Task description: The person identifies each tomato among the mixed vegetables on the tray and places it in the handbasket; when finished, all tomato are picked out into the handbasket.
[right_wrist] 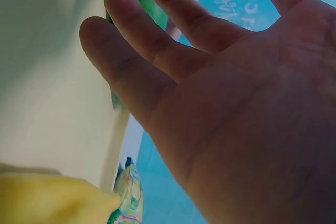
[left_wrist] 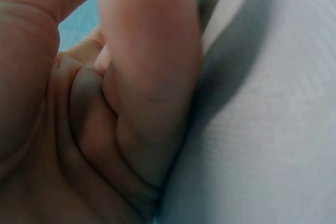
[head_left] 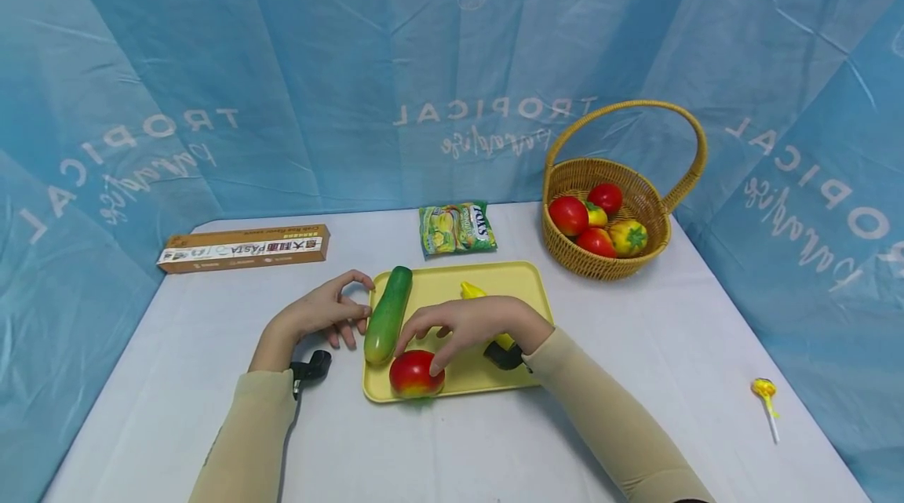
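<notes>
A pale yellow tray [head_left: 510,274] carries a long green cucumber [head_left: 390,315] on its left side. Near its front edge lies a red fruit with a yellowish underside [head_left: 410,377]. Above that fruit is my right hand [head_left: 466,324], thumb tip overlapping its top and index fingertip at its far left side. In the right wrist view the other fingers are spread, fairly straight. A banana [head_left: 472,290], partly hidden by the right hand, lies on the tray. My left hand [head_left: 328,311] is by the tray's left rim beside the cucumber, fingers loosely bent, with nothing visible in the palm.
A wicker basket [head_left: 554,240] with several red and yellow fruits stands at the back right. Behind the tray lies a green snack bag [head_left: 457,228]. A long pasta box [head_left: 243,248] is at the back left, a yellow lollipop [head_left: 764,388] far right. Blue curtains border the table.
</notes>
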Action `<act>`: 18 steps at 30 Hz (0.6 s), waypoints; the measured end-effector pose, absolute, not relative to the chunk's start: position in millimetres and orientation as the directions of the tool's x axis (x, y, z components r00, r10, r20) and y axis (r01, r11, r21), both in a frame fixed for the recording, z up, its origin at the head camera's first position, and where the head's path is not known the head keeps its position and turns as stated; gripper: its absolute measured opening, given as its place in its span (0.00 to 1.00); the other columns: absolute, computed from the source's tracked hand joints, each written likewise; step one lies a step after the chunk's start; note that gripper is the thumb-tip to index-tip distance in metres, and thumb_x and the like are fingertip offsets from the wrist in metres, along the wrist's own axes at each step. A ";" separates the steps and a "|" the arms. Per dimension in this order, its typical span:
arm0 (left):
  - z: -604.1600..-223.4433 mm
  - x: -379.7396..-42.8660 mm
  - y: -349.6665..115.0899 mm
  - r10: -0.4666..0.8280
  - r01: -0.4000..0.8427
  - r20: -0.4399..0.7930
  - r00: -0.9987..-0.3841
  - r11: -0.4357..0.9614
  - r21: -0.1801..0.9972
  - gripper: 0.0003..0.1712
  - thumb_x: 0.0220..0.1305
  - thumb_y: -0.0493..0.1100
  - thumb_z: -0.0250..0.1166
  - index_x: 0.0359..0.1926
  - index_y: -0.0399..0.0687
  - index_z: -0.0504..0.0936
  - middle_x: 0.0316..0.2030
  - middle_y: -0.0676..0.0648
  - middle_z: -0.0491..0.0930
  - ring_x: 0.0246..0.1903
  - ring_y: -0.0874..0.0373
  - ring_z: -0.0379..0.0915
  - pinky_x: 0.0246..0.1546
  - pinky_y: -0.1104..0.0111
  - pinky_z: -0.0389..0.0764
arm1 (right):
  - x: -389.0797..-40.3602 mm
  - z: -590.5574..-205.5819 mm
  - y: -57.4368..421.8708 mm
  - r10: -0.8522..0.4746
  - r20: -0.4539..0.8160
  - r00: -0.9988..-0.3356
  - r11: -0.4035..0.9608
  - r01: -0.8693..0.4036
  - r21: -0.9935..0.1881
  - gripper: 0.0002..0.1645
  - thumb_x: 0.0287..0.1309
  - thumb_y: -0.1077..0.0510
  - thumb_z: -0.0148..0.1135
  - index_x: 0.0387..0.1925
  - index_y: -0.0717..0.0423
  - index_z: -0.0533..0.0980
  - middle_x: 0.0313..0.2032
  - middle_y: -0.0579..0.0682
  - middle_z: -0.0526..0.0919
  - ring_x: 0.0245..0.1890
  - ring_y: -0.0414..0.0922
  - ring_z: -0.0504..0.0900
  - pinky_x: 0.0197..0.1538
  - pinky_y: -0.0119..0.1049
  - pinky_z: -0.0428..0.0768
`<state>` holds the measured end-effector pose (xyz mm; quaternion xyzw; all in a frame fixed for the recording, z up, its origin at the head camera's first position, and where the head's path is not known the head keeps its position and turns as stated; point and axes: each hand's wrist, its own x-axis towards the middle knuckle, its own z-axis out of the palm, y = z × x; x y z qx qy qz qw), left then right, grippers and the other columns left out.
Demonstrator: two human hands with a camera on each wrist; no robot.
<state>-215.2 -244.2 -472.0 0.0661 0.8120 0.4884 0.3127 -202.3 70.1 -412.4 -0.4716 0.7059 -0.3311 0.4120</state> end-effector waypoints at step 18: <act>-471.8 -214.8 -243.6 0.434 -0.170 -0.427 -0.793 0.516 0.840 0.29 0.76 0.46 0.64 0.69 0.51 0.62 0.31 0.45 0.89 0.21 0.55 0.87 0.21 0.68 0.85 | -192.3 -414.3 60.3 -0.913 -0.342 -0.221 0.405 -0.400 -0.822 0.29 0.64 0.57 0.75 0.65 0.39 0.80 0.68 0.42 0.74 0.65 0.38 0.72 0.74 0.42 0.75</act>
